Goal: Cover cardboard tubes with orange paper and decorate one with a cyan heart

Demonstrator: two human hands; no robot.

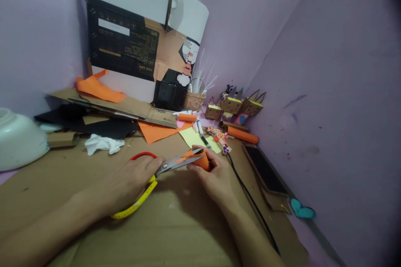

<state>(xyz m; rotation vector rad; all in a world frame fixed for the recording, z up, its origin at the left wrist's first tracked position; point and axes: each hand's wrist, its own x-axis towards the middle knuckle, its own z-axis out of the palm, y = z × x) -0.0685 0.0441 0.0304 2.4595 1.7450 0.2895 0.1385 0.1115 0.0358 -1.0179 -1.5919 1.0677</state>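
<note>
Scissors point(164, 167) with a red and a yellow handle loop are gripped in my left hand point(131, 179). Their blades point right, parted around the edge of a small orange paper roll point(203, 162). My right hand point(216, 175) pinches that roll between thumb and fingers, and its inside looks dark. Both hands are above the cardboard sheet point(150, 233) on the table. Behind the right hand lie a patterned glue gun point(221, 137) with a black cable point(247, 190), a yellow sheet point(191, 137) and several markers point(199, 126).
A crumpled white tissue point(103, 144) and a white bowl point(21, 142) are at the left. An opened box point(125, 46) leans on the wall behind. Small cardboard animal figures point(232, 106), an orange tube point(242, 134) and a dark phone-like slab point(266, 171) line the right.
</note>
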